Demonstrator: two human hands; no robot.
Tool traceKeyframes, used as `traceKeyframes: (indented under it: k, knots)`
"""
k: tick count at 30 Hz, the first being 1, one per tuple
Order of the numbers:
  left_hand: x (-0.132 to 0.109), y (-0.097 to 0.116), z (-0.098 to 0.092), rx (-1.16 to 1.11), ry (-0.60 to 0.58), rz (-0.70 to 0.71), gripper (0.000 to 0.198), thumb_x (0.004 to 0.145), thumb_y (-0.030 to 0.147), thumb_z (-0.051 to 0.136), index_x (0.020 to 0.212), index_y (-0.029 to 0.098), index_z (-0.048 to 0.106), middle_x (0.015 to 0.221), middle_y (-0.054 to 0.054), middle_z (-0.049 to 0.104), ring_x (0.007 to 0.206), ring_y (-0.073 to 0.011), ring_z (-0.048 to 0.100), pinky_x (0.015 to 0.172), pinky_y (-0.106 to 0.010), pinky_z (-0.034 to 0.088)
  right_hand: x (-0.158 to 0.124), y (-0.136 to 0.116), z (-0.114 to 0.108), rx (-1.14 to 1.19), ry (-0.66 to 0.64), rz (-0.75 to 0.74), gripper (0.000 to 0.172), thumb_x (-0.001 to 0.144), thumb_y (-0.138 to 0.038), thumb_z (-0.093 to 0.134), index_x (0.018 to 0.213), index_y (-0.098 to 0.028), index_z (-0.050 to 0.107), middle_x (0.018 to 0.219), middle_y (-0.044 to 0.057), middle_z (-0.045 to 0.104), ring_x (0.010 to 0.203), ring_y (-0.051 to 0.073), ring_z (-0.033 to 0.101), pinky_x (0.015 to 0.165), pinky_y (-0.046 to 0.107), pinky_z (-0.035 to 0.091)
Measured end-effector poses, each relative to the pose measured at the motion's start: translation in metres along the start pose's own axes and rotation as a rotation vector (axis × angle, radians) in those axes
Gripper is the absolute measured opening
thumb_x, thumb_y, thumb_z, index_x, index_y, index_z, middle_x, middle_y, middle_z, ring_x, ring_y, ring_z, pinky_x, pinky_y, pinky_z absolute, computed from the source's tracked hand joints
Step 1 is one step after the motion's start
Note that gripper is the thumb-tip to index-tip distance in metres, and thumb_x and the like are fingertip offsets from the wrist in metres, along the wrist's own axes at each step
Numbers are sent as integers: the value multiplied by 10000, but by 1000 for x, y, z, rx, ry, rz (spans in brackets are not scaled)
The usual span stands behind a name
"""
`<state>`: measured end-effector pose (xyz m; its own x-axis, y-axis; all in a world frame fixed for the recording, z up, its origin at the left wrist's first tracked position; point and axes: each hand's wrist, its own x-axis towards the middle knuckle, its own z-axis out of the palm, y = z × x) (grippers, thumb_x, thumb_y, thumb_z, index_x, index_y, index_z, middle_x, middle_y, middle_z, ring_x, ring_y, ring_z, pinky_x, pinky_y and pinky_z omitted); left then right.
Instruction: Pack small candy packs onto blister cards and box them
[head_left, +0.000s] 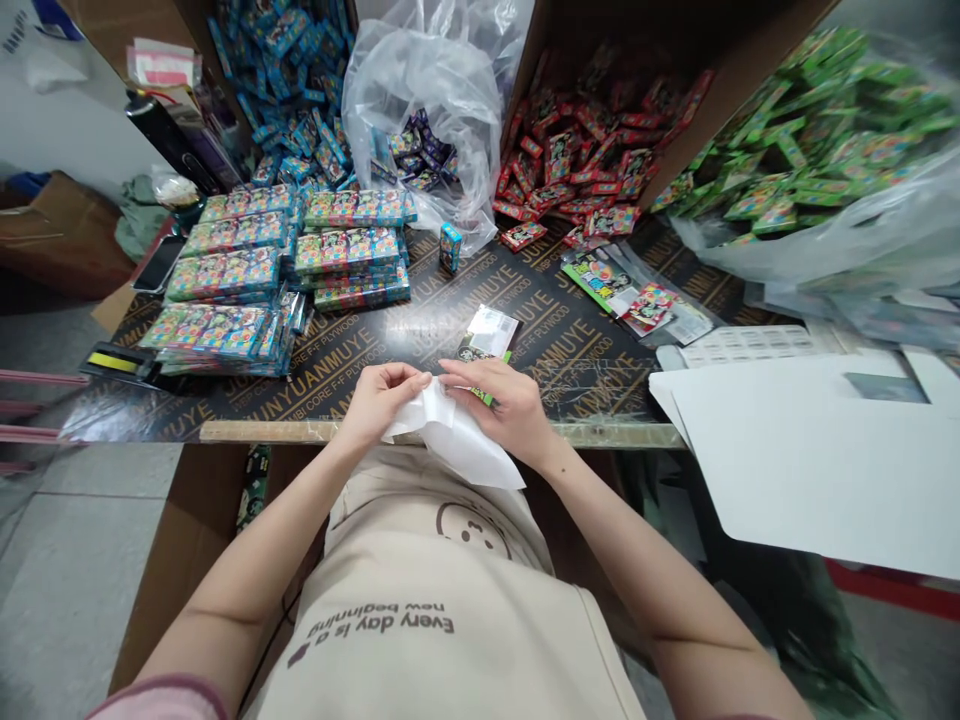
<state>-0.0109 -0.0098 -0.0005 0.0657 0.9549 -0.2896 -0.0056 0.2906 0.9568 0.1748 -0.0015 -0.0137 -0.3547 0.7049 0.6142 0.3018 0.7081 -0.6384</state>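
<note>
At the table's front edge, my left hand (379, 400) pinches a thin white paper sheet (472, 450) between thumb and forefinger. The sheet is bent and hangs down over my apron. My right hand (506, 405) has its fingertips closed on the same sheet, close to the left fingertips. Whether anything small sits between the fingertips is hidden. Just beyond the right hand lies a flat printed packet (487, 335), white at the top with a dark and green part, partly covered by the fingers.
Stacks of wrapped small boxes (232, 275) stand at left. One blue box (450, 247) stands alone behind. Heaps of blue (300, 90), red (570, 170) and green boxes (810, 150) line the back. Clear packets (637, 290) lie right, near white card sheets (825, 450).
</note>
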Motion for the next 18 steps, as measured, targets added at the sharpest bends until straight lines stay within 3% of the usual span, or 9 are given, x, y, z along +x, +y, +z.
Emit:
traceKeyframes:
  k: [3,6,8,10,13,14,16,18]
  knots:
    - [-1,-2,0,-14,16,-7,413,585,509,803,657,125,670,550,8,602,467,-72,447,457,-200,315,-3,0,-2,90,-16,66,319,891,-164,594,1191,-245,662,932,29,763,895,172,707,855,351,545]
    - [-2,-4,-1,33,20,15,395,615,501,786,665,124,675,557,2,607,479,-80,457,462,-204,316,-3,7,-6,182,103,227,450,871,-230,637,1313,-279,570,922,18,741,932,178,693,930,387,527]
    - [-3,-6,2,97,43,59,374,644,489,767,656,127,673,555,1,603,488,-86,462,469,-209,320,-3,11,-7,176,208,314,718,843,-309,678,1481,-305,347,1117,62,696,1031,192,662,922,381,533]
    - [-6,-6,9,174,66,120,352,681,477,740,646,133,672,549,2,598,492,-90,460,475,-214,322,-6,8,-6,162,208,361,988,805,-381,712,1551,-320,67,1395,135,526,1084,202,636,829,330,565]
    - [-8,-3,26,291,11,203,313,732,454,700,657,151,687,567,-3,625,512,-108,491,496,-227,362,-17,-10,-11,170,93,405,1054,819,-365,691,1542,-334,-76,1566,183,269,968,170,663,694,257,575]
    - [-5,-2,31,324,-26,235,296,752,448,683,689,159,704,609,-11,656,548,-125,531,528,-235,401,-23,-16,-17,144,103,427,1008,849,-333,654,1540,-343,-79,1580,179,236,933,158,667,683,251,575]
    - [13,1,35,381,-85,320,279,799,443,641,817,182,738,786,-37,727,722,-173,631,677,-268,487,-42,-27,-44,-10,245,486,939,903,-277,566,1525,-369,-131,1600,158,176,990,181,659,726,289,584]
    - [50,-1,39,446,-88,424,333,850,470,574,974,203,730,1027,-64,729,994,-225,646,895,-319,486,-72,-38,-90,-286,464,571,967,937,-263,499,1456,-389,-308,1624,131,24,1243,278,541,852,408,570]
